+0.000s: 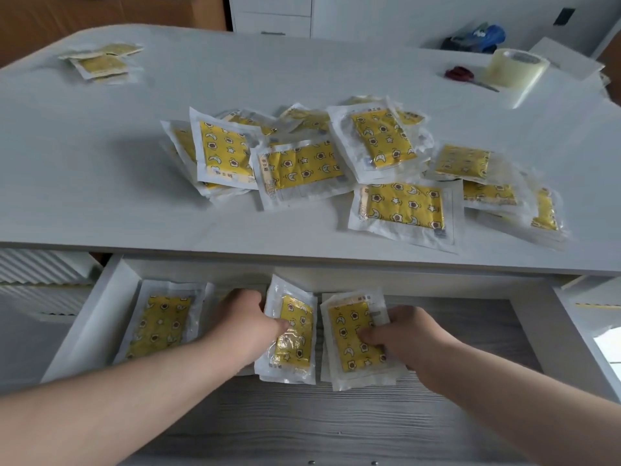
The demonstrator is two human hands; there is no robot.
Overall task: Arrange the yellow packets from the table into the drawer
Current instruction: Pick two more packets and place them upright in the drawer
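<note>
Both my hands are down in the open drawer below the table edge. My left hand grips a stack of yellow packets by its left side, thumb on top. My right hand holds a second stack of yellow packets just to the right, thumb pressed on the top packet. One more yellow packet lies flat at the drawer's left end. Several yellow packets in a loose pile lie on the white table above. A small separate group of packets sits at the table's far left.
A roll of clear tape and red-handled scissors lie at the table's far right, with a dark and blue bag behind. The drawer's grey wood-grain bottom shows in front of my hands. White drawer units stand at the back.
</note>
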